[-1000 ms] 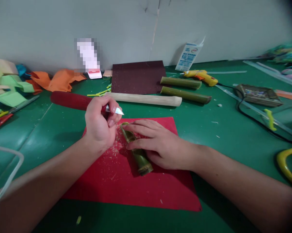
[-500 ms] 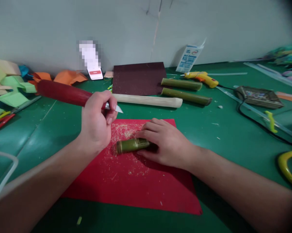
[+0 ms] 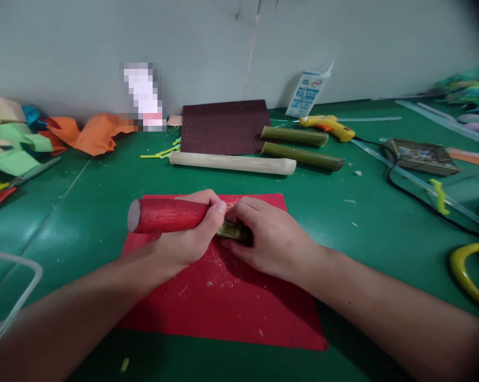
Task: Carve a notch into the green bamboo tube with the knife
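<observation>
My left hand grips a carving knife by its thick red handle; the blade is hidden between my hands. My right hand holds a short green bamboo piece down on a red mat, with only a small part of the bamboo showing between my fingers. The knife end meets the bamboo at its left end. Fine shavings lie scattered on the mat around both hands.
On the green table behind the mat lie a pale wooden stick, two long bamboo lengths, a dark sandpaper sheet and a yellow glue gun. Coloured paper is piled at left; yellow-handled scissors at right.
My left hand has come down from above the mat and brought the knife onto the bamboo's left end. The bamboo, turned sideways earlier, stays under my right hand.
</observation>
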`<action>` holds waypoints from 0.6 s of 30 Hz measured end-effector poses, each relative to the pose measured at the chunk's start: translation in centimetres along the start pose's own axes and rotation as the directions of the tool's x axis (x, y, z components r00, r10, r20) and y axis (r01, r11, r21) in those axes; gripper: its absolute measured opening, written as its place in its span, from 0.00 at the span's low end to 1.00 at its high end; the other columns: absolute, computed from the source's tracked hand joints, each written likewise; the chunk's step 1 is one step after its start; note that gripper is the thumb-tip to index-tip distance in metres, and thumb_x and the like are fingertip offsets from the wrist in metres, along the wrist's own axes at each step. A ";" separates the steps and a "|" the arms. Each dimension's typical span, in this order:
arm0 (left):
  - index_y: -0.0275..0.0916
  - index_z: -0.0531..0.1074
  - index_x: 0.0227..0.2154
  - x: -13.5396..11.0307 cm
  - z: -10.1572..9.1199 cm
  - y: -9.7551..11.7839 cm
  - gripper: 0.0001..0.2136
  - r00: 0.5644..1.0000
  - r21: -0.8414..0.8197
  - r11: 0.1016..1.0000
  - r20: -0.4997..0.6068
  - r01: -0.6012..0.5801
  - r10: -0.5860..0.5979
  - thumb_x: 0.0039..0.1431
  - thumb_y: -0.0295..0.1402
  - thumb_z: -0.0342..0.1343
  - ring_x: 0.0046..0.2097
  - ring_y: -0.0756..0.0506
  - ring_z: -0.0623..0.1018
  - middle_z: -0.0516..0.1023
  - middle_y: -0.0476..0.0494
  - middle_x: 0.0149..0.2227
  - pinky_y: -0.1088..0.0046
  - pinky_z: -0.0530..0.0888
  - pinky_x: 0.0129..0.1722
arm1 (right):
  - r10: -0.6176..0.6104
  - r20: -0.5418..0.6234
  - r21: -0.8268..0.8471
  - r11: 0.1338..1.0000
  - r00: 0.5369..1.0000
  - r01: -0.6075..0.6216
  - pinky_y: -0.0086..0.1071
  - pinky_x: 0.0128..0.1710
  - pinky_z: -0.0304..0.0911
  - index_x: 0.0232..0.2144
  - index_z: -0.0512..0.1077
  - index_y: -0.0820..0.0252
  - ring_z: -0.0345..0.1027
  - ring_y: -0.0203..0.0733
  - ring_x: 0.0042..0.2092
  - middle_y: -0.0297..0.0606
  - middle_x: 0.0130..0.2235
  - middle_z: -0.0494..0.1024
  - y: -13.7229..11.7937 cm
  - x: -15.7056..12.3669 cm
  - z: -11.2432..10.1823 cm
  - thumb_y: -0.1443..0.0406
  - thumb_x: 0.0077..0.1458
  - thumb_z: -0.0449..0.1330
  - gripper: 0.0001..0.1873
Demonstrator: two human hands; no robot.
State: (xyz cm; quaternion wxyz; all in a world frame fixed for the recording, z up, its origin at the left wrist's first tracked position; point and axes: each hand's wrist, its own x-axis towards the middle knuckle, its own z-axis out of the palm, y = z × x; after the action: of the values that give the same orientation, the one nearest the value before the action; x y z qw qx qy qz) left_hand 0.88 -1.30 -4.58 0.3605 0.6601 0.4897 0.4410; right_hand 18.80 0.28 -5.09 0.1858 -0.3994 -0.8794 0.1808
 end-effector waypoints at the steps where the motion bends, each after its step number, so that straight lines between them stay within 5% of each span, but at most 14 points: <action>1: 0.41 0.66 0.23 0.0 0.0 -0.1 0.14 1.000 0.008 1.000 0.008 -0.004 0.004 0.64 0.39 0.50 0.21 0.51 0.60 0.60 0.54 0.17 0.72 0.59 0.23 | 0.020 -0.001 0.001 1.000 1.000 -0.020 0.32 0.33 0.55 0.36 0.69 0.61 0.63 0.39 0.36 0.38 0.36 0.74 0.0 0.0 0.1 0.63 0.51 0.61 0.10; 8: 0.40 0.63 0.18 0.5 0.6 0.3 0.15 1.000 -0.073 0.997 -0.012 0.003 -0.004 0.61 0.34 0.50 0.22 0.52 0.63 0.62 0.53 0.18 0.75 0.65 0.24 | 0.114 0.018 0.010 0.993 0.993 -0.114 0.32 0.30 0.52 0.32 0.67 0.60 0.62 0.38 0.32 0.38 0.33 0.74 -0.6 -0.2 0.3 0.58 0.55 0.58 0.10; 18: 0.40 0.60 0.18 1.0 1.2 0.1 0.15 1.000 0.008 1.000 -0.013 -0.003 0.003 0.60 0.32 0.50 0.24 0.51 0.63 0.61 0.52 0.19 0.75 0.65 0.24 | 0.138 0.004 -0.054 0.989 0.990 -0.138 0.36 0.35 0.57 0.35 0.72 0.63 0.68 0.47 0.40 0.44 0.38 0.77 -1.0 -0.2 0.4 0.57 0.57 0.55 0.14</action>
State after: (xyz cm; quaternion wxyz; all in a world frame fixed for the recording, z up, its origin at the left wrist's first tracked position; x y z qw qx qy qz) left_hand 2.15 -0.41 -4.69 0.3541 0.6592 0.4929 0.4440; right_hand 18.08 -0.62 -5.02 0.1587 -0.4634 -0.8549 0.1710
